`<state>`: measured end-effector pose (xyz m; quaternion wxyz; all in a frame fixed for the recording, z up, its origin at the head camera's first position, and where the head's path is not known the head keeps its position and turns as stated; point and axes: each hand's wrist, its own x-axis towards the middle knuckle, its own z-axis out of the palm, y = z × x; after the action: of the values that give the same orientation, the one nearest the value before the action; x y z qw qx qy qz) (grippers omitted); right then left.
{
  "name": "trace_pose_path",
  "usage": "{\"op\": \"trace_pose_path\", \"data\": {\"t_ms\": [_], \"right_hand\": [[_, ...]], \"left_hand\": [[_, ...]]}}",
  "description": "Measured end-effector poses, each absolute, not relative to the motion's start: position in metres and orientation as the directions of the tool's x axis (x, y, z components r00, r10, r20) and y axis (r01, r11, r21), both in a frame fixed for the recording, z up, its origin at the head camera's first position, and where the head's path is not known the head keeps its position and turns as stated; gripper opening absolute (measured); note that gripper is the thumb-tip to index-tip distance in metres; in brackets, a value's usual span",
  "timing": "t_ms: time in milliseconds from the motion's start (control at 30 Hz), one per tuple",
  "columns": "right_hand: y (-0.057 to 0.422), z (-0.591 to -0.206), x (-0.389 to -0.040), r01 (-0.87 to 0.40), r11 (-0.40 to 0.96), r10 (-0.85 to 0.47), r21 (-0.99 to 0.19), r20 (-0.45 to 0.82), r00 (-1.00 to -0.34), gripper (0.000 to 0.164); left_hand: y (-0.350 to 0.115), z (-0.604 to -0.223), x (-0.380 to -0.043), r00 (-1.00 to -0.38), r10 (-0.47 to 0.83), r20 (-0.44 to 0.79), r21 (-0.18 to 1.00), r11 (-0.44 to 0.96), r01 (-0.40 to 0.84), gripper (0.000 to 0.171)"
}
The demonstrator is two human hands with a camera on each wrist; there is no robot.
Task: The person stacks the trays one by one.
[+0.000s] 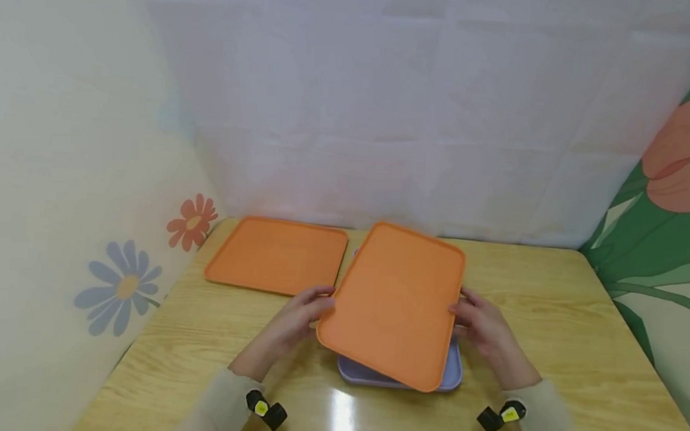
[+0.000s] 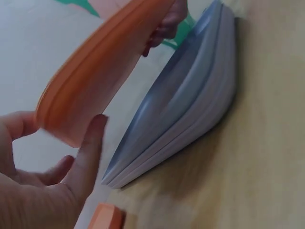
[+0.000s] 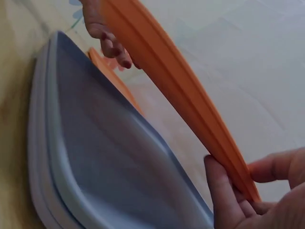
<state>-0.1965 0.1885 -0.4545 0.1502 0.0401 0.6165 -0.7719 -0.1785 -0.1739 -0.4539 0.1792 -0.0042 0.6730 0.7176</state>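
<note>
Both hands hold up an orange tray [image 1: 396, 301], turned at an angle in the head view. My left hand [image 1: 300, 316] grips its left edge, thumb on one face and fingers at the other. Opposite, my right hand [image 1: 481, 327] pinches the right edge between thumb and fingers. Beneath the raised tray, a stack of blue-grey trays [image 3: 109, 133] lies on the table, more than one rim showing at its side. In the head view the held tray covers most of the stack, leaving its front part [image 1: 367, 374] visible.
A second orange tray [image 1: 280, 254] lies flat at the table's back left, beside the stack. The wooden table [image 1: 549, 308] meets a white sheet [image 1: 413, 115] at the back. Flower-patterned walls [image 1: 128, 286] stand on the left and right.
</note>
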Motion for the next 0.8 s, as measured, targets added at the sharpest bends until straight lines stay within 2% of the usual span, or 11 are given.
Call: {"op": "trace_pose_path", "data": {"t_ms": [100,300,567,800], "right_hand": [[0.196,-0.454,-0.203,0.275,-0.154,-0.27,-0.949,-0.227,-0.936,0.072],[0.201,-0.456,-0.211,0.257,-0.088,-0.344,-0.962,-0.213,-0.914,0.075],[0.199,-0.453,-0.223,0.227,0.125,-0.207,-0.966,-0.249,-0.946,0.07],[0.198,-0.457,-0.229,0.206,0.219,-0.144,-0.954,-0.24,-0.96,0.065]], "left_hand": [[-0.176,-0.449,-0.19,-0.915,0.317,-0.25,0.968,0.06,-0.243,0.061],[-0.168,-0.447,-0.205,-0.915,0.318,-0.25,0.967,0.138,-0.216,0.061],[-0.155,-0.454,-0.216,-0.921,0.29,-0.26,0.962,0.161,-0.221,0.059],[-0.146,-0.455,-0.221,-0.93,0.266,-0.254,0.956,0.216,-0.199,0.059]]}}
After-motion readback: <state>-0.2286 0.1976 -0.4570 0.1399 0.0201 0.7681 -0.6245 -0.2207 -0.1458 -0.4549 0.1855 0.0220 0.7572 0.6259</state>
